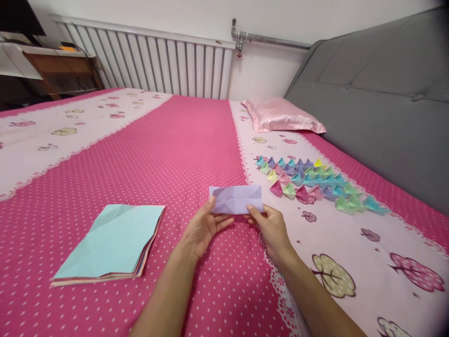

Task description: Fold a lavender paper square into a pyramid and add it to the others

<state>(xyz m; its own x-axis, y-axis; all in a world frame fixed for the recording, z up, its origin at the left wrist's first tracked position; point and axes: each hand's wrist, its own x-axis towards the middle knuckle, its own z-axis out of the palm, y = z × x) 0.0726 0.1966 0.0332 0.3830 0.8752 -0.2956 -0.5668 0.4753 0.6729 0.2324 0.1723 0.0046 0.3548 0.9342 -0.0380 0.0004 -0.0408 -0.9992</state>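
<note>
A creased lilac sheet of paper (235,200), folded into a long rectangle, is held up between both hands above the bed. My left hand (202,229) pinches its left end, thumb in front and fingers behind. On the right end, the thumb of my right hand (272,228) presses the front near the lower corner, with the fingers behind it. To the left lies a stack of coloured paper (108,241) with a light blue sheet on top. Rows of small folded paper boats (317,180) in several colours stand to the right.
The bed has a pink dotted cover (189,145) with pale printed bands. A pink satin pillow (282,114) lies near the grey padded headboard (379,98). A white radiator (157,58) runs along the wall, with a wooden desk (63,70) at far left.
</note>
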